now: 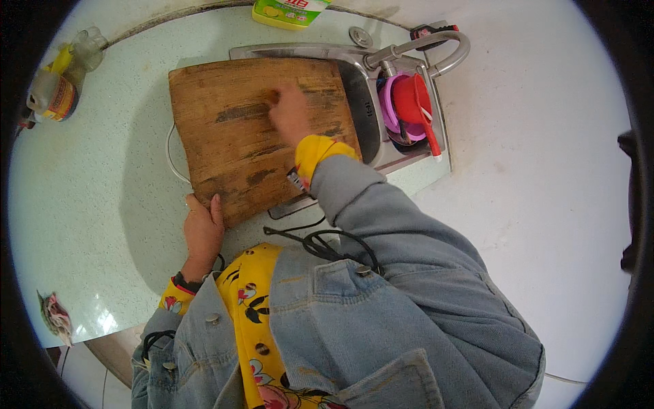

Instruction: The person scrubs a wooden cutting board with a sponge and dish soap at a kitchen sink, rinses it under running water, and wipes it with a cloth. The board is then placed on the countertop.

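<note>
A large worn wooden cutting board (240, 143) with dark stained patches lies over the stainless steel sink (368, 102) and part of the countertop. My left hand (204, 225) grips its near left corner, thumb on top. Against the upper right part of the board, my right hand (291, 112) is curled and blurred by motion. Something small and brownish shows by its fingers, too blurred to make out. Most of the main basin is hidden under the board.
A curved faucet (452, 43) arches at the sink's far right. The small side basin holds a red plastic ladle (411, 97) and pink plastic containers (389, 110). A yellow-green detergent bottle (288, 13) stands behind. Bottles (56, 97) and a crumpled cloth (55, 314) sit on the left counter (97, 204).
</note>
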`<control>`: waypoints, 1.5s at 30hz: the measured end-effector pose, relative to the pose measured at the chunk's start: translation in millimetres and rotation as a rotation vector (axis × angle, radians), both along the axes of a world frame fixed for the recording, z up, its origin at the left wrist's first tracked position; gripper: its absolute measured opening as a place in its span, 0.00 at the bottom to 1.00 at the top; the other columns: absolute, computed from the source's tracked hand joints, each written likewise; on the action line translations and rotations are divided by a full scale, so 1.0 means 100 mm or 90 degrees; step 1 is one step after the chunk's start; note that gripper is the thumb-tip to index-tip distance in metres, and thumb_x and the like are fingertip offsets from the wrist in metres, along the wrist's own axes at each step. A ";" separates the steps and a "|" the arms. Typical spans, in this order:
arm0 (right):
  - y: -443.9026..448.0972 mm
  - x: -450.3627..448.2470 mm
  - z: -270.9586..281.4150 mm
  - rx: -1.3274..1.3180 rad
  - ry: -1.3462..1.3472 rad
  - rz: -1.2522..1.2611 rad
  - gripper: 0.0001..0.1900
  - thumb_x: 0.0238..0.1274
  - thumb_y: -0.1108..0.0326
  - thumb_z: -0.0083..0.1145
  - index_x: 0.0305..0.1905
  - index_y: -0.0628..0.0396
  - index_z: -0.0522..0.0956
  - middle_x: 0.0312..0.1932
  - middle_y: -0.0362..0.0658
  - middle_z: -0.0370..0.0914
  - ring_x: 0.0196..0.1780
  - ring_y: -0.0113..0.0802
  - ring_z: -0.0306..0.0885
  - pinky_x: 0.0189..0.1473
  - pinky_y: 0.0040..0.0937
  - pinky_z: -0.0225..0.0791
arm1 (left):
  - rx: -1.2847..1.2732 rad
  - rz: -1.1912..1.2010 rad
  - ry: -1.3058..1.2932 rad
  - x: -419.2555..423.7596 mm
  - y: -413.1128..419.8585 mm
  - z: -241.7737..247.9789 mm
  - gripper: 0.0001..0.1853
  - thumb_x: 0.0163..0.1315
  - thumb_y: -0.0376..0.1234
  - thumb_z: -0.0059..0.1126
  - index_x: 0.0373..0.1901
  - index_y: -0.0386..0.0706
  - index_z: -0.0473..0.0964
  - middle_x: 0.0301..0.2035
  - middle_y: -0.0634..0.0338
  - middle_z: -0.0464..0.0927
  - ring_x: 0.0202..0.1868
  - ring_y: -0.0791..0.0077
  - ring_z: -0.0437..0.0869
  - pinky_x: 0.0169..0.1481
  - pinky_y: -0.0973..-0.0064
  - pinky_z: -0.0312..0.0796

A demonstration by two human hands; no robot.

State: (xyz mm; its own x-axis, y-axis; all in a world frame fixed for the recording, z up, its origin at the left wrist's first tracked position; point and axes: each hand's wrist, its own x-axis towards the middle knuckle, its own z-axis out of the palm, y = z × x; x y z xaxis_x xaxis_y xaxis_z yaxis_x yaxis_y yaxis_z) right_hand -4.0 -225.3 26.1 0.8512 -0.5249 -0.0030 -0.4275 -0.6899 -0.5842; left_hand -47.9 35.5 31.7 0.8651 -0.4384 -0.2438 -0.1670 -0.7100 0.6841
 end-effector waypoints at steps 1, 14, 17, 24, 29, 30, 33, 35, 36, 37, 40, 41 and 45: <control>0.16 0.00 0.08 -0.008 0.012 0.005 0.14 0.48 0.71 0.61 0.43 0.57 0.79 0.44 0.53 0.74 0.50 0.52 0.71 0.52 0.42 0.66 | 0.002 0.007 0.015 -0.01 0.00 0.00 0.23 0.69 0.43 0.44 0.46 0.29 0.58 0.23 0.37 0.76 0.26 0.40 0.79 0.26 0.55 0.70; -0.36 -0.28 -0.26 -0.214 -0.040 -0.097 0.14 0.52 0.70 0.59 0.45 0.60 0.78 0.44 0.54 0.77 0.46 0.52 0.75 0.48 0.42 0.70 | 0.024 -0.004 -0.017 -0.01 0.01 -0.04 0.24 0.69 0.45 0.44 0.46 0.29 0.58 0.23 0.37 0.76 0.25 0.40 0.78 0.26 0.54 0.69; 0.22 -0.16 -0.20 -0.040 -0.051 0.118 0.14 0.50 0.72 0.59 0.45 0.59 0.78 0.43 0.55 0.76 0.48 0.53 0.74 0.50 0.44 0.67 | 0.015 0.009 0.011 -0.02 0.00 -0.04 0.24 0.69 0.44 0.44 0.46 0.28 0.58 0.23 0.37 0.76 0.25 0.40 0.78 0.25 0.55 0.69; -0.04 -0.03 0.13 0.020 -0.041 -0.064 0.12 0.52 0.72 0.58 0.44 0.59 0.78 0.40 0.56 0.77 0.45 0.53 0.75 0.47 0.45 0.69 | -0.009 -0.004 -0.011 0.00 0.00 -0.05 0.22 0.69 0.43 0.44 0.46 0.29 0.58 0.21 0.37 0.75 0.24 0.41 0.78 0.24 0.55 0.69; 0.37 0.06 0.16 -0.017 -0.019 0.094 0.14 0.49 0.75 0.58 0.44 0.57 0.78 0.41 0.53 0.78 0.46 0.52 0.75 0.49 0.42 0.69 | -0.022 0.002 -0.013 0.00 -0.02 -0.01 0.21 0.69 0.42 0.44 0.45 0.31 0.58 0.22 0.37 0.76 0.24 0.40 0.78 0.26 0.54 0.69; 0.50 0.07 0.10 -0.044 -0.129 0.178 0.15 0.47 0.75 0.58 0.44 0.58 0.78 0.41 0.53 0.78 0.47 0.52 0.74 0.51 0.42 0.68 | -0.016 0.011 0.039 0.00 -0.02 0.01 0.21 0.69 0.42 0.44 0.45 0.31 0.58 0.25 0.36 0.76 0.28 0.39 0.78 0.28 0.54 0.69; 0.61 0.04 0.05 0.050 -0.144 0.207 0.17 0.46 0.76 0.56 0.45 0.59 0.77 0.42 0.54 0.76 0.50 0.53 0.72 0.54 0.42 0.66 | 0.022 0.015 0.140 0.04 -0.03 0.06 0.20 0.69 0.42 0.43 0.46 0.31 0.59 0.32 0.34 0.77 0.34 0.37 0.78 0.34 0.53 0.70; 0.33 -0.06 0.03 -0.001 -0.080 0.087 0.15 0.50 0.73 0.59 0.46 0.59 0.77 0.44 0.54 0.76 0.50 0.51 0.73 0.52 0.42 0.67 | 0.044 0.016 0.127 0.05 -0.02 0.07 0.20 0.69 0.42 0.43 0.46 0.31 0.59 0.31 0.34 0.77 0.33 0.37 0.79 0.33 0.53 0.70; 0.15 -0.11 0.03 -0.026 -0.021 0.001 0.15 0.50 0.71 0.60 0.46 0.59 0.77 0.43 0.54 0.76 0.49 0.51 0.74 0.51 0.42 0.67 | 0.038 0.007 0.101 0.04 -0.01 0.06 0.21 0.69 0.43 0.44 0.45 0.31 0.59 0.28 0.35 0.76 0.31 0.38 0.78 0.31 0.53 0.70; -0.04 -0.15 0.03 -0.027 -0.006 0.005 0.16 0.51 0.70 0.61 0.47 0.59 0.78 0.43 0.54 0.76 0.49 0.51 0.74 0.50 0.42 0.68 | 0.013 0.004 0.059 0.03 -0.02 0.05 0.21 0.69 0.44 0.44 0.44 0.32 0.59 0.25 0.36 0.76 0.28 0.38 0.78 0.29 0.54 0.70; -0.12 -0.04 -0.08 -0.026 0.043 0.059 0.16 0.51 0.69 0.62 0.47 0.59 0.78 0.44 0.54 0.76 0.49 0.50 0.75 0.50 0.42 0.69 | -0.013 0.010 0.020 0.02 0.00 0.00 0.22 0.68 0.45 0.45 0.42 0.32 0.59 0.23 0.38 0.76 0.26 0.39 0.78 0.27 0.54 0.70; -0.08 0.00 -0.12 -0.045 0.066 0.047 0.15 0.51 0.70 0.62 0.46 0.59 0.78 0.45 0.54 0.76 0.49 0.50 0.74 0.49 0.42 0.69 | -0.014 0.011 0.033 0.00 0.00 -0.01 0.22 0.68 0.45 0.45 0.42 0.32 0.59 0.23 0.38 0.76 0.26 0.39 0.78 0.27 0.54 0.70; 0.34 0.21 -0.24 0.031 -0.116 0.239 0.19 0.49 0.75 0.59 0.50 0.57 0.77 0.48 0.53 0.76 0.54 0.52 0.71 0.56 0.42 0.65 | -0.023 0.005 0.034 0.01 -0.01 0.02 0.22 0.68 0.45 0.45 0.42 0.32 0.59 0.23 0.38 0.76 0.26 0.40 0.78 0.26 0.54 0.70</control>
State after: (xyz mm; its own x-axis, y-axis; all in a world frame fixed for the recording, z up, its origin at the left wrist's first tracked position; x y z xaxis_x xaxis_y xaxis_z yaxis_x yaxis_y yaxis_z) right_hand 17.1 -191.3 2.2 0.9723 -0.1814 0.1473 -0.0390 -0.7475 -0.6631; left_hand -46.9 34.9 33.3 0.8547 -0.4413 -0.2732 -0.1247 -0.6856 0.7172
